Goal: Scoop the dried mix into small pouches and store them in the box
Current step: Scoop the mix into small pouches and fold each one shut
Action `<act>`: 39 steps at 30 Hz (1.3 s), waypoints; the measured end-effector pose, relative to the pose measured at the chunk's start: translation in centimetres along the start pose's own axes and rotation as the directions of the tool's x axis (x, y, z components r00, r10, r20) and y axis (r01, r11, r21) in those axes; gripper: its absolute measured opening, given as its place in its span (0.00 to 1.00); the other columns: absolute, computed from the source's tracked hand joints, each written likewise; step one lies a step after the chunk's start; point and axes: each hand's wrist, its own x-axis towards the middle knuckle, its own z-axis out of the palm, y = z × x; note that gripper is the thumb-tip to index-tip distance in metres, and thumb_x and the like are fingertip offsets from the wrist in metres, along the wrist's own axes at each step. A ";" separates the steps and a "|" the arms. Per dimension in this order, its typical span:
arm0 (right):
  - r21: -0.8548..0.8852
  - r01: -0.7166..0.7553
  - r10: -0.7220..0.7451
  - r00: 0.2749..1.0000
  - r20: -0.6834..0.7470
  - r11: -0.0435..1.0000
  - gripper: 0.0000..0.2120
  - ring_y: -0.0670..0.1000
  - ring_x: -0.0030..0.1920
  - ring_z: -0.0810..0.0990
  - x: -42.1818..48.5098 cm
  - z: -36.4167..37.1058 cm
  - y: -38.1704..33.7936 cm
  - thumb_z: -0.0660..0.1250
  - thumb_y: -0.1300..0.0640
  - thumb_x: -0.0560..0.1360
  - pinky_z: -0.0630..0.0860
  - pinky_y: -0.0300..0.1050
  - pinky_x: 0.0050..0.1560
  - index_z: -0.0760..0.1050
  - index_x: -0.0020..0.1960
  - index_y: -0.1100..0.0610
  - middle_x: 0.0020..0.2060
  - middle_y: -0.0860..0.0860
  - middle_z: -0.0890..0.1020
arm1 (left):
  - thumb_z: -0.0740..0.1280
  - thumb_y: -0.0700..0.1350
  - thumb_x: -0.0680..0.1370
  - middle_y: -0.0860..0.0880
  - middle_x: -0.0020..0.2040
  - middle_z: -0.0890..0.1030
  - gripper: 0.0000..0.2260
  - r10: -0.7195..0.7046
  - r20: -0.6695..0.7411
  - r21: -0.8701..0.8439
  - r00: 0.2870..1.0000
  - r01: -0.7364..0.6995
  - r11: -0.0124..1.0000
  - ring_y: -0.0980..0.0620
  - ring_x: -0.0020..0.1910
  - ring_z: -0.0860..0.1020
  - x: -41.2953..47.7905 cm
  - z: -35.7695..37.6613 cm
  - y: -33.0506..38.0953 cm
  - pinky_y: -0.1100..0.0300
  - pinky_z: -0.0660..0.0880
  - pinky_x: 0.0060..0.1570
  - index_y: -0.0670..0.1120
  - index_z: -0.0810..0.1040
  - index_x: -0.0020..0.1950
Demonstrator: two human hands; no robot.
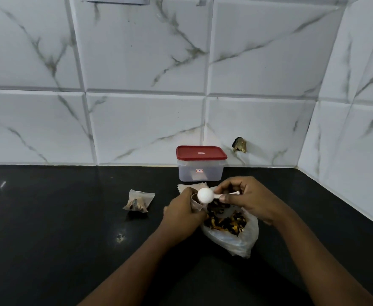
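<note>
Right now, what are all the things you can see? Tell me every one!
Box: one, clear with red lid, against the wall.
Filled pouch: one, pale, on the counter, left of the left hand.
Spare pouches: small stack, pale, in front of the box.
Bag of dried mix: one, clear, under the right hand.
Scoop: one, white, over the open pouch.
Counter: one, black, under everything.
Left hand: one, holding the open pouch.
Right hand: one, pinching the scoop handle.

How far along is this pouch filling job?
Done: one filled pouch lies on the counter. In hand: the left hand holds a second pouch while the right hand holds the white scoop over it. Left: the bag holds plenty of mix, and the red-lidded box is closed.
</note>
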 end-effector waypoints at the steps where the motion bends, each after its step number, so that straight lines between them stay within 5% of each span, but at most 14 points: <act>1: -0.006 0.009 -0.009 1.000 -0.018 1.000 0.10 0.45 0.50 0.85 -0.1 -0.6 -0.1 0.75 0.63 0.77 0.80 0.37 0.50 0.86 0.53 0.51 0.51 0.49 0.87 | 0.74 0.48 0.76 0.59 0.52 0.81 0.13 -0.005 -0.012 -0.063 1.000 0.004 0.998 0.58 0.54 0.79 0.1 0.0 -0.1 0.51 0.77 0.58 0.58 0.74 0.56; 3: -0.065 0.021 -0.022 1.000 -0.017 0.998 0.11 0.42 0.49 0.84 -0.3 -1.8 -0.3 0.73 0.66 0.77 0.78 0.35 0.48 0.87 0.52 0.51 0.49 0.47 0.88 | 0.75 0.45 0.75 0.55 0.53 0.82 0.13 -0.039 -0.037 -0.216 0.999 0.030 0.976 0.58 0.51 0.81 0.2 0.0 0.1 0.59 0.78 0.52 0.54 0.77 0.56; 7: -0.218 -0.048 0.078 0.988 0.133 0.975 0.13 0.46 0.53 0.85 -0.7 -3.0 -0.3 0.72 0.66 0.76 0.79 0.41 0.55 0.88 0.49 0.50 0.49 0.46 0.88 | 0.77 0.36 0.73 0.51 0.50 0.85 0.15 -0.107 -0.038 -0.503 0.993 0.074 0.861 0.54 0.49 0.85 0.2 0.2 0.4 0.56 0.81 0.49 0.47 0.79 0.57; 11: -0.451 -0.111 0.172 0.980 0.096 0.886 0.10 0.45 0.49 0.84 -0.1 -1.9 0.7 0.73 0.59 0.75 0.82 0.47 0.53 0.88 0.47 0.44 0.49 0.44 0.86 | 0.76 0.32 0.74 0.45 0.52 0.87 0.17 -0.198 0.017 -0.679 0.980 0.157 0.718 0.44 0.51 0.87 0.5 0.2 0.3 0.43 0.84 0.53 0.43 0.77 0.59; 15: -0.491 -0.122 0.116 0.992 -0.044 0.863 0.10 0.42 0.48 0.83 0.4 -1.6 1.5 0.74 0.59 0.75 0.79 0.43 0.50 0.87 0.47 0.44 0.48 0.42 0.85 | 0.76 0.32 0.73 0.48 0.51 0.88 0.18 -0.233 0.035 -0.644 0.972 0.200 0.739 0.49 0.52 0.86 0.7 0.3 -0.1 0.46 0.83 0.57 0.45 0.79 0.60; 24: -0.522 -0.155 0.138 0.988 -0.071 0.839 0.10 0.43 0.46 0.83 0.1 -1.9 1.4 0.73 0.60 0.75 0.77 0.40 0.45 0.86 0.52 0.48 0.47 0.43 0.85 | 0.77 0.39 0.74 0.52 0.51 0.86 0.15 -0.179 -0.055 -0.535 0.982 0.122 0.836 0.53 0.51 0.85 0.7 0.4 -0.3 0.50 0.84 0.51 0.50 0.79 0.56; 29: -0.580 -0.166 0.179 0.983 -0.036 0.798 0.08 0.42 0.39 0.84 0.2 -1.6 1.3 0.71 0.57 0.77 0.79 0.43 0.43 0.86 0.41 0.49 0.38 0.45 0.86 | 0.78 0.39 0.74 0.53 0.53 0.86 0.17 -0.189 -0.031 -0.524 0.981 0.145 0.839 0.56 0.52 0.85 0.7 0.4 -0.3 0.53 0.83 0.55 0.52 0.78 0.58; 39: -0.234 -0.307 0.294 0.952 -0.089 0.922 0.13 0.42 0.33 0.79 0.2 -0.3 1.2 0.71 0.58 0.79 0.75 0.46 0.44 0.85 0.37 0.58 0.34 0.51 0.87 | 0.77 0.39 0.75 0.54 0.53 0.85 0.16 -0.186 -0.035 -0.503 0.982 0.143 0.853 0.58 0.51 0.84 0.7 0.3 -0.2 0.62 0.80 0.47 0.53 0.78 0.58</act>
